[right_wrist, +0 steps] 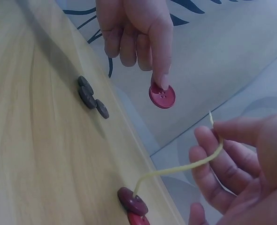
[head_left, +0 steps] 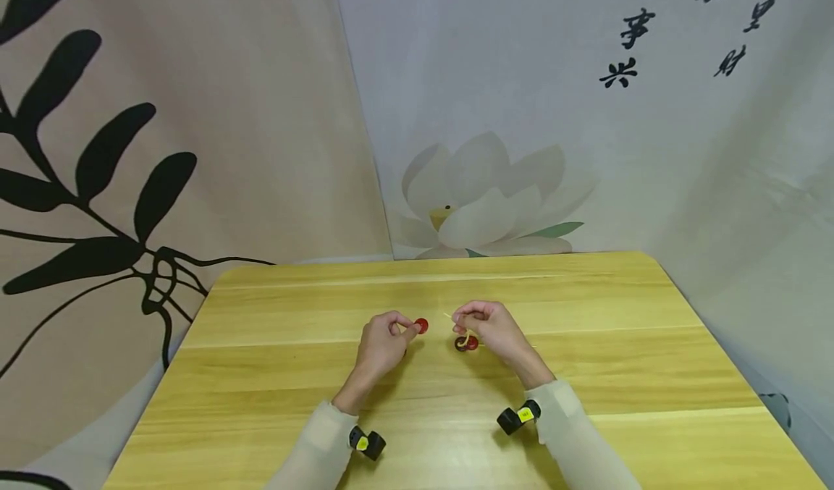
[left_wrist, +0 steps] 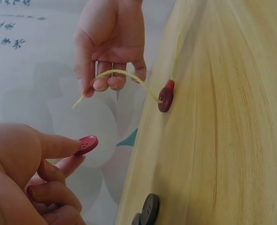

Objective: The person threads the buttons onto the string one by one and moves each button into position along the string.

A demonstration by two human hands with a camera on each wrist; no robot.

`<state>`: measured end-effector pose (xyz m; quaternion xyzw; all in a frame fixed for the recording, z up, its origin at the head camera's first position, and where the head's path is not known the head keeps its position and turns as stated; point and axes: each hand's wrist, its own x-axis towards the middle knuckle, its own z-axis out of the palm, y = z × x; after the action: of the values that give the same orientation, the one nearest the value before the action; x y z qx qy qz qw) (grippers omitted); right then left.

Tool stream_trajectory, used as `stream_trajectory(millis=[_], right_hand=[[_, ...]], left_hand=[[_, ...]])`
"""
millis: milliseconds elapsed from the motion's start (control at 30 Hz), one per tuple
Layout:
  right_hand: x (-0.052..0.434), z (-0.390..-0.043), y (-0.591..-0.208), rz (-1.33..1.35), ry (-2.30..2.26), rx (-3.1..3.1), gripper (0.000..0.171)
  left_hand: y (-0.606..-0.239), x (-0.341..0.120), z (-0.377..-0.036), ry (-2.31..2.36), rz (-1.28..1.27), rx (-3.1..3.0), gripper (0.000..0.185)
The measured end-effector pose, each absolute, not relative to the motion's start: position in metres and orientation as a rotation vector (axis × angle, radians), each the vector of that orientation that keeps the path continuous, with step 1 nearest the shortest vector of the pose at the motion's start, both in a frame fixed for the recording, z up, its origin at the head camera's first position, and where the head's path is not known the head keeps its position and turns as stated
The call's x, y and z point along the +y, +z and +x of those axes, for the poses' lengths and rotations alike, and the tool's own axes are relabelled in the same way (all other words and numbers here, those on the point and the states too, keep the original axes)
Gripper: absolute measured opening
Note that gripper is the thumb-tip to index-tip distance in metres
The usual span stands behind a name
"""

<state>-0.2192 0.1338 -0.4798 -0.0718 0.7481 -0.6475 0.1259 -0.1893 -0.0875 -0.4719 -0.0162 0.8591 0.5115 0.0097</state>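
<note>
Wooden table (head_left: 274,374) with printed cloth backdrops (head_left: 195,113) behind it. Left hand (head_left: 381,345) pinches a red button (head_left: 421,326) just above the tabletop. Right hand (head_left: 491,328) pinches a yellow cord (right_wrist: 185,167) that runs down to two red buttons (head_left: 466,343) on the table. Three dark buttons (right_wrist: 89,96) lie by the left hand.

Both arms wear pale cream sleeves of a thin, slightly sheer knit, reaching down to the wrists. On each wrist sits a small black camera unit — the left wrist camera (head_left: 367,443) and the right wrist camera (head_left: 518,417) — each marked with a yellow sticker. The left hand (head_left: 381,345) and right hand (head_left: 489,327) are bare — no rings or gloves.
</note>
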Motion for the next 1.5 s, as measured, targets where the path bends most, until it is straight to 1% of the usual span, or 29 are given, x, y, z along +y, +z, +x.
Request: stream_trajectory(millis=[167, 633, 933, 1233, 1500], right_hand=[[0.133, -0.217, -0.477, -0.227, -1.883, 2.205, 0.021], [0.132, -0.212, -0.472, -0.281, -1.893, 2.249, 0.013], [0.130, -0.210, -0.468, -0.316, -1.865, 2.269, 0.015], [0.121, -0.192, -0.440, -0.318, -1.812, 2.258, 0.013], [0.119, -0.196, -0.447, -0.312, -1.814, 2.226, 0.015]], left_hand=[[-0.470, -0.087, -0.189, 1.641, -0.048, 2.664, 0.012], [-0.465, -0.084, -0.186, 1.734, -0.048, 2.611, 0.013], [-0.466, -0.082, -0.186, 1.749, -0.060, 2.622, 0.010], [-0.464, -0.079, -0.183, 1.763, -0.033, 2.632, 0.011], [-0.463, -0.076, -0.182, 1.782, -0.016, 2.597, 0.011]])
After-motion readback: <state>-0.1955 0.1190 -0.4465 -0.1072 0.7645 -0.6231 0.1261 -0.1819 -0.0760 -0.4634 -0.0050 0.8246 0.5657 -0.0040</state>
